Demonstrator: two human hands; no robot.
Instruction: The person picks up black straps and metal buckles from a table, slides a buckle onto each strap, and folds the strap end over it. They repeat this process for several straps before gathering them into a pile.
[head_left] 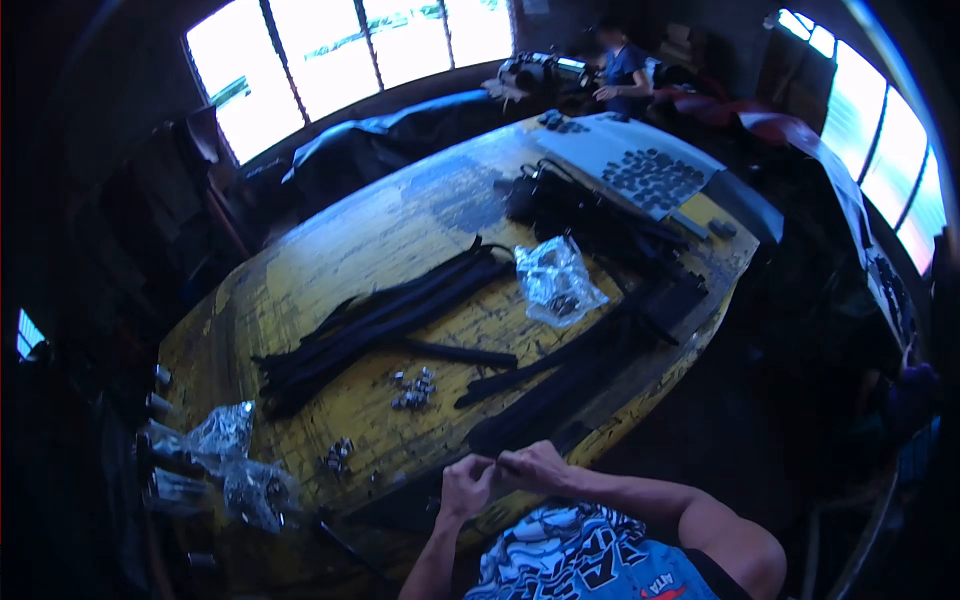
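Note:
Both my hands meet at the near edge of the yellow table (320,400). My left hand (468,485) has its fingers bent in a pinch, and my right hand (535,466) is closed close beside it. What they hold is too small and dark to make out. Just beyond them a dark strap or strip (520,415) lies along the table. Small shiny metal pieces (412,390) sit in a little pile farther up, with another small pile (340,455) to the left. A long bundle of black strips (380,320) stretches across the middle.
A clear plastic bag (560,282) lies beside a heap of black straps (590,215). More plastic bags (240,470) are at the left edge. Dark round pieces (655,178) cover a pale sheet at the far end. Another person (625,75) stands beyond it near a machine (540,72).

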